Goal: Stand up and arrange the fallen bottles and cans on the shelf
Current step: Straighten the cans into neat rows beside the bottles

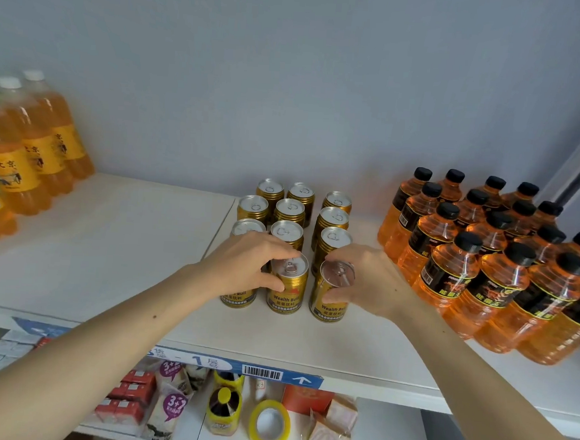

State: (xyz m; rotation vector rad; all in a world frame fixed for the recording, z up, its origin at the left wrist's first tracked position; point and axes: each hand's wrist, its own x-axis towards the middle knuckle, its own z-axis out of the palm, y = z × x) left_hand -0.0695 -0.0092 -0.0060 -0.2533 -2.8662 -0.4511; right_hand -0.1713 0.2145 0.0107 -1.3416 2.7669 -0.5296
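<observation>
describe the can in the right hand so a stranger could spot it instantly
On the top shelf, find the gold cans between the white-capped and black-capped bottles. It is the front can of the rightmost column, gripped by the right hand. Unlike its neighbours, it tilts slightly.

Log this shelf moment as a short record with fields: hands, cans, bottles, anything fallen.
left hand: left hand grips the upright gold Wealth Bull can, front middle
right hand: right hand grips the slightly tilted gold Wealth Bull can, front right
other cans: gold ring-pull cans behind upright in three columns
bottles right: black-capped orange plastic bottles upright, clustered
bottles left: white-capped orange bottles upright
fallen: none visible
surface: white shelf board
</observation>
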